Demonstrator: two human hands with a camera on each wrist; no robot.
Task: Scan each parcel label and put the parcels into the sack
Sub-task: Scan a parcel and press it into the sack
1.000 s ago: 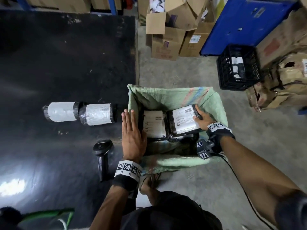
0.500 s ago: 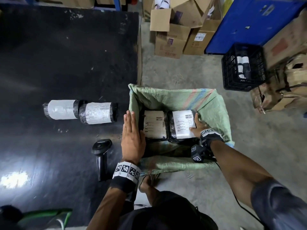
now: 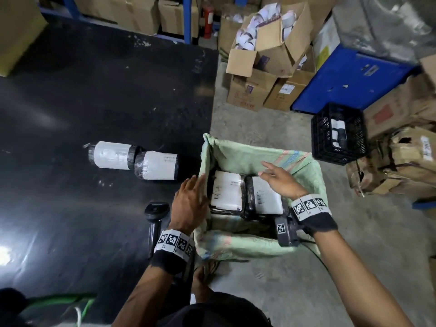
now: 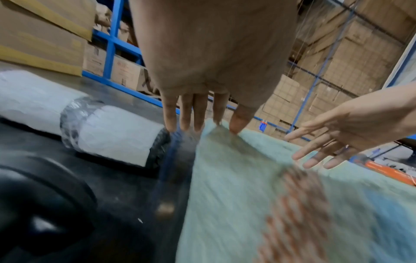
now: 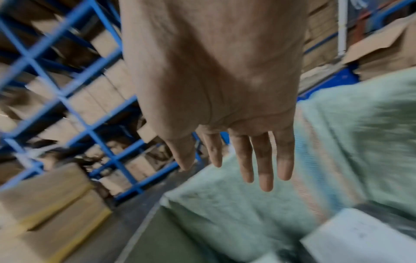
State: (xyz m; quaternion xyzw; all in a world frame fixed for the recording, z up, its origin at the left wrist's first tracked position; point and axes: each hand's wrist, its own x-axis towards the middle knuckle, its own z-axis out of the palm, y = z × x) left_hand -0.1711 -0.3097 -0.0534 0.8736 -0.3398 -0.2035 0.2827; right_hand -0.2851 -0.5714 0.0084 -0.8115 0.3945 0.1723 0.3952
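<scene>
- Head view: pale green woven sack (image 3: 240,159) stands open on the floor just right of the black table (image 3: 94,95). Two flat black-wrapped parcels with white labels (image 3: 227,193) lie side by side inside it; two cylindrical black-wrapped parcels with white labels (image 3: 132,161) lie on the table, touching. The black handheld scanner (image 3: 157,212) lies at the table's near right edge. The left hand (image 3: 188,204) is flat at the sack's left rim; the right hand (image 3: 282,180) hovers spread over the sack, holding nothing.
- Left wrist view: straight fingers (image 4: 191,113) reach the sack's rim (image 4: 225,140).
- Right wrist view: fingers (image 5: 263,160) hang straight and empty above the blurred sack.
</scene>
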